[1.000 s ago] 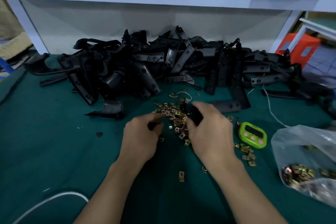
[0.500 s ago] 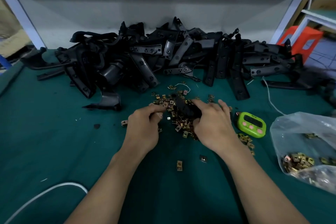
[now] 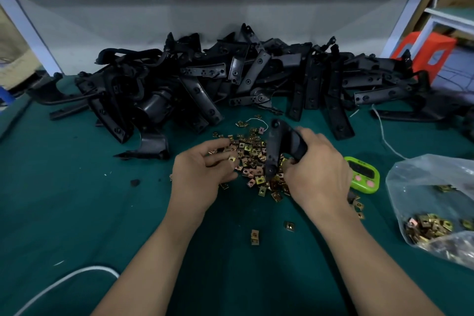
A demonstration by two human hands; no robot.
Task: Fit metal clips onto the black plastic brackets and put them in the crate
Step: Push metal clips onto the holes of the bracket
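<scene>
On a green workbench [image 3: 77, 213], a black bracket [image 3: 274, 151] is gripped in the right hand [image 3: 318, 172] just above a scatter of metal clips [image 3: 250, 151], likely held ready for fitting, while the left hand [image 3: 197, 179], apart from the right, reaches into the clips, though I cannot tell whether it pinches one.

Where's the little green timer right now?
The green timer lies on the right of the table, between the right hand and the plastic bag of clips, in the head view.

green bench [image 3: 77, 213] | bracket heap [image 3: 230, 82] | loose clips [image 3: 250, 154] | timer [image 3: 363, 174] | clip bag [image 3: 436, 200]
</scene>
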